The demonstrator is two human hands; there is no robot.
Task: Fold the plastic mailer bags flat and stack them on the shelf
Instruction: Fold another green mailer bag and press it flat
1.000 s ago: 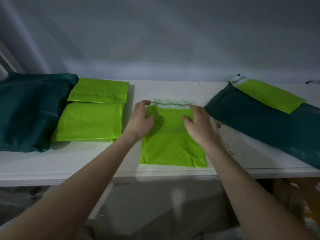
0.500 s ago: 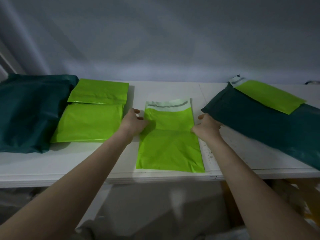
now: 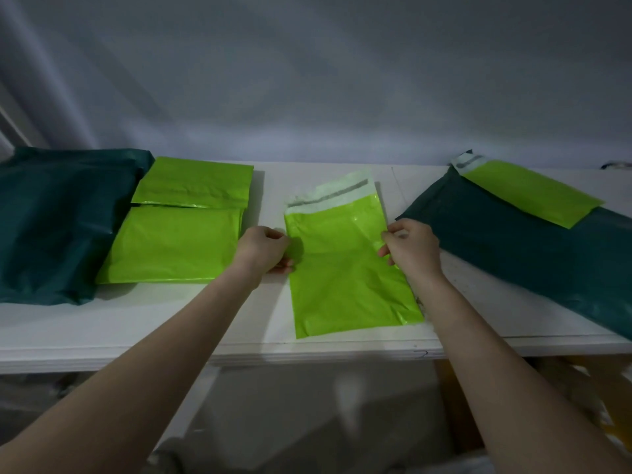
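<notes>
Head view only. Lime mailer [image 3: 345, 265] lies unfolded on the white shelf [image 3: 205, 319], near end at the front lip, white adhesive flap [image 3: 330, 195] at the far end, slightly skewed clockwise.

Left hand [image 3: 263, 249]: fingers curled, pinching the mailer's left edge about mid-length; thumb tip lies under the knuckles against the bag. Right hand [image 3: 412, 246]: fingers curled, pinching the right edge at the same height. Both pinch points sit just short of the flap, with the flap beyond the fingertips and the long lower half behind the wrists.

My read: this is the grip for the fold, not yet folded. To do it well:
- keep both pinches level so the crease runs square across the bag
- the bag is skewed; straighten it before creasing or the edges won't line up
- film looks slick and light, so expect it to slide on the shelf; hold light tension between the hands
- press air out toward the open flap end, then flatten the crease with straight fingers

Stack target: two folded lime mailers [image 3: 178, 220] just outboard of the left fingers. Dark green bag [image 3: 58, 220] beyond those. Outboard of the right fingers, touching distance: another dark green bag [image 3: 533, 254] with an unfolded lime mailer [image 3: 533, 195] on top, likely next.
</notes>
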